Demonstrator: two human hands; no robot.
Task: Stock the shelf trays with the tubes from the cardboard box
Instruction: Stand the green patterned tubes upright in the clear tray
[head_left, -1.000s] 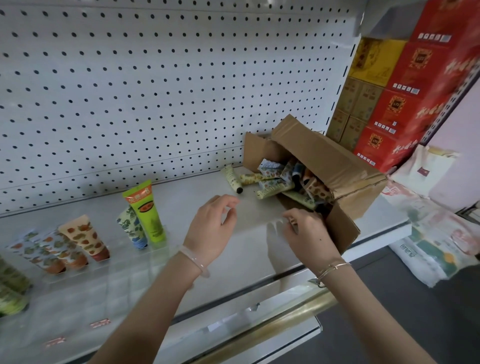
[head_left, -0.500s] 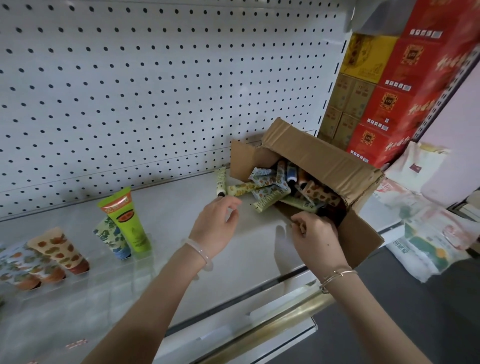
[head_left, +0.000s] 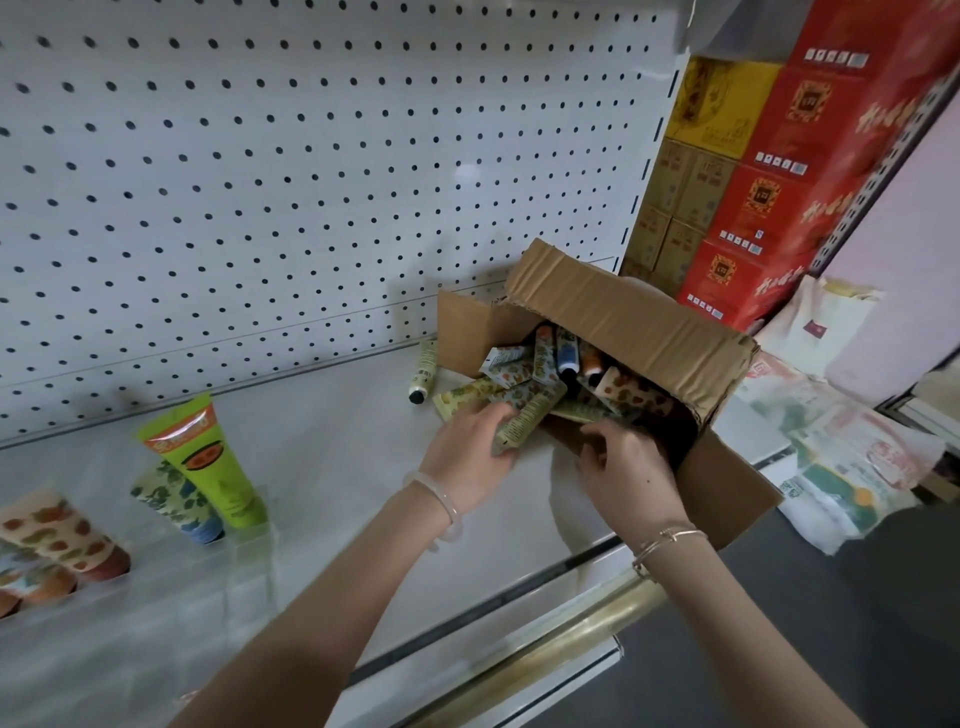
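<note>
The cardboard box (head_left: 623, 317) lies on its side at the shelf's right end, and several patterned tubes (head_left: 550, 364) spill from its open mouth. My left hand (head_left: 470, 452) grips the end of a yellow-green tube (head_left: 527, 418) at the front of that pile. My right hand (head_left: 628, 467) is at the box's lower flap with curled fingers; what they hold is hidden. One loose tube (head_left: 423, 371) lies by the back panel. In the clear shelf tray (head_left: 244, 540) at the left stand a green tube (head_left: 208, 462), a leaf-print tube (head_left: 171, 499) and an orange-print tube (head_left: 62, 535).
A white pegboard (head_left: 311, 182) backs the shelf. Red and yellow cartons (head_left: 779, 197) are stacked to the right. Printed plastic bags (head_left: 841, 467) lie on the floor past the shelf end. A brass rail (head_left: 571, 623) runs along the shelf front.
Both hands moved from mid-shelf right and back to the box mouth. My left hand has closed on a yellow-green tube. The view shifted right.
</note>
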